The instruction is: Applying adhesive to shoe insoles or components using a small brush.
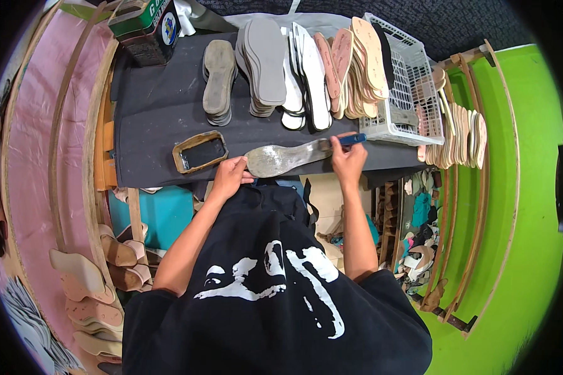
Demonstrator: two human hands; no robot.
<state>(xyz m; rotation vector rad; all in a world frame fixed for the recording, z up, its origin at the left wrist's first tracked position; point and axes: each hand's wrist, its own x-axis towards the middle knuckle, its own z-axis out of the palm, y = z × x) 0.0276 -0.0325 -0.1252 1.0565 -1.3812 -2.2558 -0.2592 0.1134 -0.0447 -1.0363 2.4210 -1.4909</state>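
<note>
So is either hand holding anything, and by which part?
The left hand holds a sole-shaped piece by its wide end; the right hand a blue-handled tool by its handle.

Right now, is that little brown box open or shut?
Open: no lid covers the brown box, and its dark inside shows.

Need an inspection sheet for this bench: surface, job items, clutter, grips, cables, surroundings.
Surface: table, dark cover, pale marks.
Job's things: grey sole piece, shiny on top; blue-handled tool at its right end, contact unclear; open container to its left.
Clutter: grey, white and peach sole stacks along the far side; white crate at right; dark tin far left.
Grips: left grip on the sole piece's left end; right grip around the tool's handle.
Cables: nothing seen.
Surroundings: green wall at right; pink panel at left.
</note>
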